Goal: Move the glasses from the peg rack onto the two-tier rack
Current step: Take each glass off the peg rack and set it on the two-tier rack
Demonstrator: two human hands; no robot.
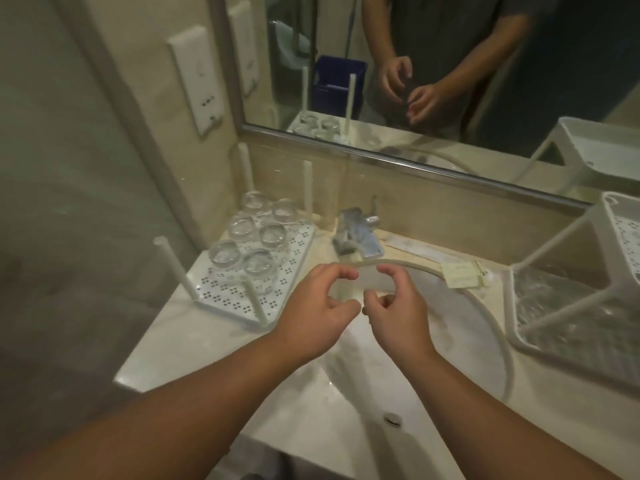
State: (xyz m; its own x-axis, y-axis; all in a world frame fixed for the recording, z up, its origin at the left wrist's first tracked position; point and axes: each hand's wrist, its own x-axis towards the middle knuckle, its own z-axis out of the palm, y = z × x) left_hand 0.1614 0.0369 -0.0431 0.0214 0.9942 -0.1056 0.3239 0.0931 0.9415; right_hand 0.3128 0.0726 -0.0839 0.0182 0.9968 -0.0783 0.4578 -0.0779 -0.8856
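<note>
A white perforated peg rack [239, 299] with four upright posts sits on the counter at the left. Several clear glasses [258, 233] stand upside down on it in two rows. At the right edge stands the white two-tier rack [540, 254]; blurry clear glasses [554, 299] show on its lower tier. My left hand [311, 313] and my right hand [394, 313] hover over the sink between the racks, fingers curled and apart, holding nothing. My left hand is just right of the peg rack's near corner, not touching it.
A white sink basin [415, 341] lies under my hands, with a chrome tap [356, 233] behind. A small paper packet [462, 273] rests on the rim. A mirror [415, 64] above reflects a person's hands. A wall socket plate [197, 77] is at the left.
</note>
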